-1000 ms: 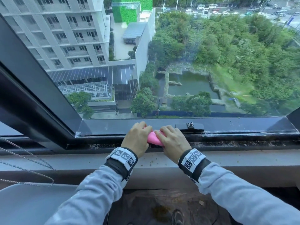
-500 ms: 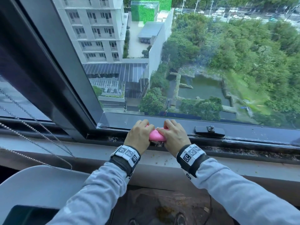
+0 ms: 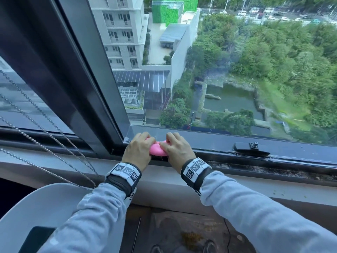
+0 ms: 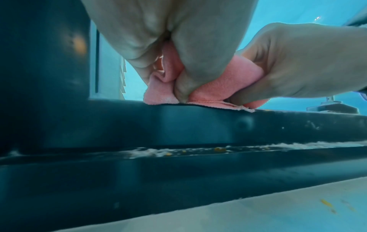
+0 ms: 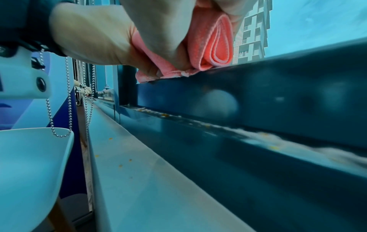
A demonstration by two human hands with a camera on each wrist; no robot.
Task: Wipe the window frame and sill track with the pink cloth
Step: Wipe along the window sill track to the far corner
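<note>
Both hands hold the soft folded pink microfibre cloth (image 3: 157,150): left hand (image 3: 138,151) and right hand (image 3: 177,150) curl fingers round it from either side, pressing it onto the dark metal lower window frame rail (image 3: 218,143), close to the upright post (image 3: 87,88). Cloth looks light, limp and easily squashed; gripping the bunched folds gives control. Dirty sill track (image 4: 178,151) below looks unwiped. Compared with a second ago, hands and cloth sit further left, away from the black latch (image 3: 252,148).
</note>
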